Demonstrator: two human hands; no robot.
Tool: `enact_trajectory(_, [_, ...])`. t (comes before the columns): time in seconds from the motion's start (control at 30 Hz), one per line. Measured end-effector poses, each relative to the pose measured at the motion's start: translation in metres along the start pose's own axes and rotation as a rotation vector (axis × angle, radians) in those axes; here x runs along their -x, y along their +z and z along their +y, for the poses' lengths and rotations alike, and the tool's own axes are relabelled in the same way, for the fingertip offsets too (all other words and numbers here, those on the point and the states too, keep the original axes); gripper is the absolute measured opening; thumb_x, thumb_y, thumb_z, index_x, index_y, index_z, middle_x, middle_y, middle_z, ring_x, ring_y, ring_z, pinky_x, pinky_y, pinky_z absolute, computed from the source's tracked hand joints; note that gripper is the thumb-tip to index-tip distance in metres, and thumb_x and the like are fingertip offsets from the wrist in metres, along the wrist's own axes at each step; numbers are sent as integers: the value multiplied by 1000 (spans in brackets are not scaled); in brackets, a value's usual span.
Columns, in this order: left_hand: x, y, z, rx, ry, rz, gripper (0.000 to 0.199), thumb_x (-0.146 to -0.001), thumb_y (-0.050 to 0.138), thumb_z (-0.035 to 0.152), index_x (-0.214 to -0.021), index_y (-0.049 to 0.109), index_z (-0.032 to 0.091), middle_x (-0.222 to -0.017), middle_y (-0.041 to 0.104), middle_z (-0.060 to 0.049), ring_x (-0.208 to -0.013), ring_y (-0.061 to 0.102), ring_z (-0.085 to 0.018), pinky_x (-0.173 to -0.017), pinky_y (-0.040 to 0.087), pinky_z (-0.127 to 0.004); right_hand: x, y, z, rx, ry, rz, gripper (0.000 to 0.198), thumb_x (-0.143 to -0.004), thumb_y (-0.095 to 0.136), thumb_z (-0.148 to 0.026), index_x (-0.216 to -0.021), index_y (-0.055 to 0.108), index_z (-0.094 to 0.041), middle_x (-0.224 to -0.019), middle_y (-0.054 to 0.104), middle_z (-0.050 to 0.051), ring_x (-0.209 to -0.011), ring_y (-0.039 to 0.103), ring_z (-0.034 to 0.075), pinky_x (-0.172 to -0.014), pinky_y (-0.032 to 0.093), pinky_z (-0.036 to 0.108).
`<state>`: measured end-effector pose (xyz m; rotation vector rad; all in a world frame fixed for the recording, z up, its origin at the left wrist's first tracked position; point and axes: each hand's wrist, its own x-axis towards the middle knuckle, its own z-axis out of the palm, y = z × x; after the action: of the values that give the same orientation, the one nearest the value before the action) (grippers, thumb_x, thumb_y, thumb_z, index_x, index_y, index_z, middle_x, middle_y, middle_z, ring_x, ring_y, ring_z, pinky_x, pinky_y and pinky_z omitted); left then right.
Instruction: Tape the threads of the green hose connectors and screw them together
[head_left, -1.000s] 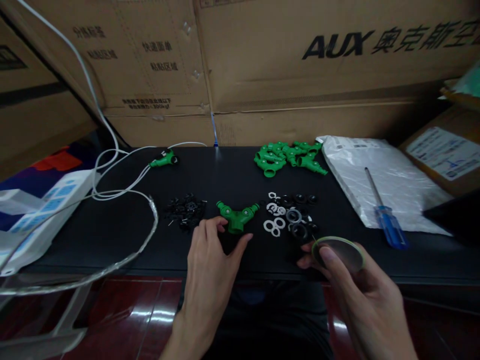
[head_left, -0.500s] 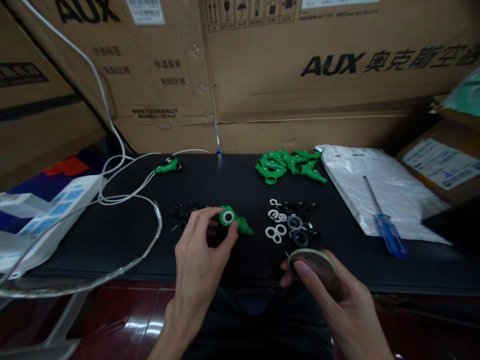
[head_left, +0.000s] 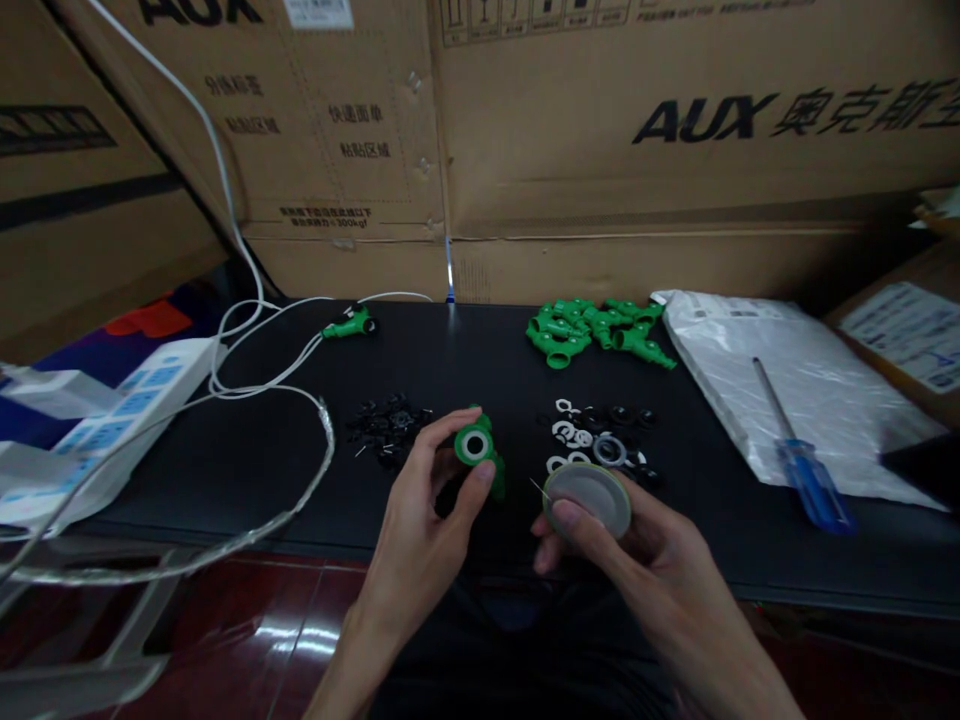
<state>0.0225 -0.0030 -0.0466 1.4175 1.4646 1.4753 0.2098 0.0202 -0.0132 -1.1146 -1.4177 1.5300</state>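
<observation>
My left hand (head_left: 431, 500) grips a small green plastic housing (head_left: 496, 478) between thumb and fingers, just above the black table. A white ring (head_left: 474, 446) sits in the housing's round opening, which faces me. My right hand (head_left: 637, 550) is closed round a flat grey disc with a yellow-green rim (head_left: 592, 495), perhaps a spool. From its left side a thin wire tip (head_left: 537, 488) points towards the housing, apart from it. Behind the disc lie white washers (head_left: 571, 432) and dark rings (head_left: 622, 413), partly hidden. Small black parts (head_left: 390, 425) are heaped beyond my left hand.
More green housings (head_left: 585, 325) are piled at the back. Another green housing (head_left: 350, 323) with white cables lies at the back left. A power strip (head_left: 127, 420) stands on the left. A blue screwdriver (head_left: 814, 485) rests on a white plastic bag (head_left: 735, 370). Cardboard boxes (head_left: 540, 150) wall the back.
My right hand has brought the disc left and slightly up, closer to the housing. My left hand has shifted a little right and turned the housing so its narrow end points more downward.
</observation>
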Motion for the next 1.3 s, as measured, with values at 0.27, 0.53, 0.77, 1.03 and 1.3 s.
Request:
enact_trajectory(0.27, [-3,-6,1,-127,68,-55,31,-97,66,24,-127,62,30,-130,64,-3,-121,64,-19,-102,54,-33,-10,3,-11,81,-38,-31,19,-94,70,-39,-87,73,-21,-72,74,-1,-66,72,13,-66,58,20])
enact_trajectory(0.53, [-3,-7,1,-239,205,-68,37,-92,76,26,-127,66,33,-132,65,0,-125,62,-18,-109,51,-32,-18,0,-25,315,-110,17,14,-91,70,-30,-80,71,-21,-61,68,-3,-59,66,12,-57,52,17])
enact_trajectory(0.77, [-2,-6,1,-307,259,-46,37,-87,80,25,-121,68,30,-127,69,-2,-118,67,-22,-98,59,-35,-17,-5,-24,556,-155,26,18,-92,69,-30,-77,68,-20,-61,65,-4,-56,62,12,-53,45,21])
enact_trajectory(1.03, [-1,-4,2,-342,293,-21,36,-85,82,21,-117,69,28,-121,71,-1,-113,68,-21,-98,58,-35,-15,-3,-28,726,-225,40,9,-93,69,-25,-84,69,-21,-63,62,-6,-56,58,10,-56,42,22])
enact_trajectory(1.3, [-1,-4,3,-365,278,-43,35,-86,80,23,-120,71,27,-122,71,-1,-112,69,-19,-98,58,-31,-15,-4,-27,707,-178,12,13,-93,65,-25,-80,64,-22,-67,64,-6,-60,61,11,-59,42,24])
